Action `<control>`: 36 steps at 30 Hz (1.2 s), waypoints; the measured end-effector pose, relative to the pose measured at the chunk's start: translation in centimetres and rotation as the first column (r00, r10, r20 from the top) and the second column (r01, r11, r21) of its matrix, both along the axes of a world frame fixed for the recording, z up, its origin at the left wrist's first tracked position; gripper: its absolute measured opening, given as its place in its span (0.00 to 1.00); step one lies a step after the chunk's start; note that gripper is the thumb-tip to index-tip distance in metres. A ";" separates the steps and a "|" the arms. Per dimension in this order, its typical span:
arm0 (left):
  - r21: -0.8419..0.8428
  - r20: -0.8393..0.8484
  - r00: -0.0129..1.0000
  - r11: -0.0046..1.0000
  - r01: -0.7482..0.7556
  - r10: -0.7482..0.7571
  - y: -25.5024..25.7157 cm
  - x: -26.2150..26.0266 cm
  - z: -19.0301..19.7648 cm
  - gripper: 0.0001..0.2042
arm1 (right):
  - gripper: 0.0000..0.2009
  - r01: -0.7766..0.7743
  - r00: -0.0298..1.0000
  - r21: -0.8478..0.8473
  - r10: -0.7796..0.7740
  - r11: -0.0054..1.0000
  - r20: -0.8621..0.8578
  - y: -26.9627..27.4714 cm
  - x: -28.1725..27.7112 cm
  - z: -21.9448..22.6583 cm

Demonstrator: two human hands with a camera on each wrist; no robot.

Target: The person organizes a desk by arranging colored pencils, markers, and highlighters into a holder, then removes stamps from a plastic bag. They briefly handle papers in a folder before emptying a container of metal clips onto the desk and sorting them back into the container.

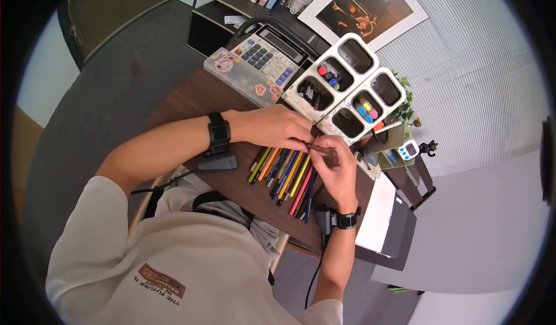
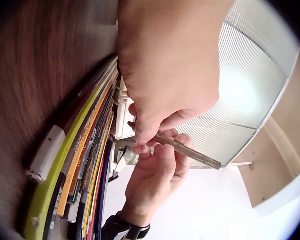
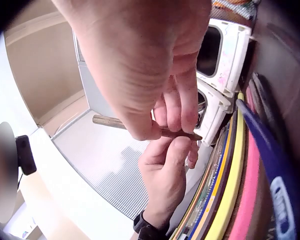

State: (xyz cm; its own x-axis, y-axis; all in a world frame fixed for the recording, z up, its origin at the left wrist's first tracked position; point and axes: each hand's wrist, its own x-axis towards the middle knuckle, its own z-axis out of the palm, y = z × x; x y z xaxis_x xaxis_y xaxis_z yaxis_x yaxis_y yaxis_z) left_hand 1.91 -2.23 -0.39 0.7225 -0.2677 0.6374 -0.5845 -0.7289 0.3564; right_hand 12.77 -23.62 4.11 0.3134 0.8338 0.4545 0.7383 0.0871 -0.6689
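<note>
A short brown pencil (image 1: 322, 150) is held between both hands above the table. My left hand (image 1: 277, 126) pinches it near its dark, pointed end with thumb and fingers. My right hand (image 1: 339, 171) grips it around the middle, and the blunt end sticks out past that hand in the right wrist view. The fingertips of the two hands come close together along the pencil (image 2: 197, 155). Below them, several coloured pencils (image 1: 296, 177) lie side by side in a row on the brown table (image 1: 194, 105), among them yellow, orange, pink and blue ones.
A white organizer (image 1: 333, 105) with markers in its compartments stands behind the hands. Left of it are a calculator (image 1: 263, 56) and a clear box (image 1: 240, 76) with stickers. White paper (image 1: 375, 215) lies to the right, and a framed picture (image 1: 365, 12) leans at the back.
</note>
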 end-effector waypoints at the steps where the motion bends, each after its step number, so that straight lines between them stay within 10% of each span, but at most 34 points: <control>1: 0.001 0.015 0.999 1.000 -0.030 0.030 0.0 0.0 0.0 0.11 | 0.12 0.001 1.000 0.001 -0.001 1.000 0.000 -0.1 0.1 0.1; 3: -0.003 0.028 0.998 0.998 -0.061 0.061 0.2 0.0 -0.1 0.11 | 0.15 0.040 0.986 -0.025 -0.035 0.999 0.165 -0.6 0.4 0.7; 7: 0.022 0.029 0.981 0.981 -0.191 0.190 0.5 0.1 -0.4 0.11 | 0.14 -0.046 0.938 0.009 0.046 0.999 -0.342 -1.6 0.1 1.0; 13: -0.036 0.058 0.977 0.979 -0.203 0.205 0.7 0.5 -0.5 0.10 | 0.12 -0.140 0.910 -0.092 0.092 0.986 -0.405 -1.0 0.0 0.6; 18: -0.211 -0.298 0.904 0.902 -0.376 0.307 0.2 -0.3 1.4 0.18 | 0.12 -0.071 0.914 0.034 0.079 0.997 -0.399 -1.0 0.2 0.5; 36: -0.097 -0.045 0.917 0.912 -0.398 0.396 0.8 0.8 -0.8 0.21 | 0.16 0.046 0.894 -0.001 -0.041 0.999 -0.446 0.7 1.0 -0.7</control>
